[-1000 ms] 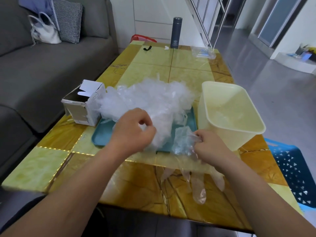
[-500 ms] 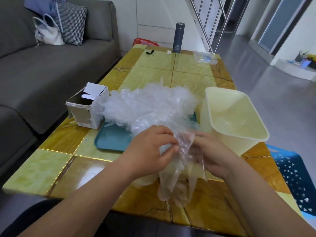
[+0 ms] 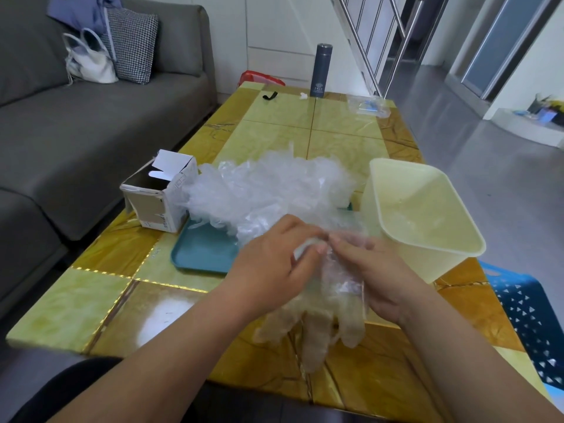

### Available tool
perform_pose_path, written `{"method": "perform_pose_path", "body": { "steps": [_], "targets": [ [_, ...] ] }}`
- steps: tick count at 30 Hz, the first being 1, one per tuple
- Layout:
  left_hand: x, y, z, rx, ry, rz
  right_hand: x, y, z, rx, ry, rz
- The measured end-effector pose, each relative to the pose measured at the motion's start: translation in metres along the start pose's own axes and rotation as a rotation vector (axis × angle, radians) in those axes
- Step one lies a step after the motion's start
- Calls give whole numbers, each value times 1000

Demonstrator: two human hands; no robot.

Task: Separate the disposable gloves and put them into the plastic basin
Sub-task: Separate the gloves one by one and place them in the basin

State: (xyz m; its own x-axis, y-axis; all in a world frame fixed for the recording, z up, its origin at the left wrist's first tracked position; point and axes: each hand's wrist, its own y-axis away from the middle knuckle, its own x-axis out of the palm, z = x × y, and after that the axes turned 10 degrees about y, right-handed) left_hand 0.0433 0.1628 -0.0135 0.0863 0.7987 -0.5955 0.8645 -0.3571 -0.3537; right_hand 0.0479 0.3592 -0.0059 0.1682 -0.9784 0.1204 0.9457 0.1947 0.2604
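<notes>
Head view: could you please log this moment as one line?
left hand: pinches glove | right hand: pinches same glove | glove pile: on tray | basin: right of tray

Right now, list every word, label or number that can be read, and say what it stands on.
Tall dark grey flask: pale round emblem with lettering below, too small to read.
Torn white cardboard box: small print along its side edge, too blurred to read.
Nothing else shows text.
</notes>
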Motion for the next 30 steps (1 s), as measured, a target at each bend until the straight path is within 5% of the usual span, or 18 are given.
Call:
{"method": "perform_pose_path", "body": {
  "steps": [4,10,14,19,23,30],
  "targets": [
    [-17,-6,10,-263,81,-186,-2,5,8,88,-22,59],
    [-28,-8,7,-538,478,61,-3,10,12,131,-58,229],
    [-28,-7,15,-541,561,176,-5,11,16,111,-49,269],
    [-30,-8,14,-502,662,161,-9,5,15,-10,-12,-24],
    [-30,-8,17,-531,718,218,-11,5,14,-74,105,-68],
    [-21,-9,19,-497,622,83,-6,3,6,-14,167,-69]
  ]
}}
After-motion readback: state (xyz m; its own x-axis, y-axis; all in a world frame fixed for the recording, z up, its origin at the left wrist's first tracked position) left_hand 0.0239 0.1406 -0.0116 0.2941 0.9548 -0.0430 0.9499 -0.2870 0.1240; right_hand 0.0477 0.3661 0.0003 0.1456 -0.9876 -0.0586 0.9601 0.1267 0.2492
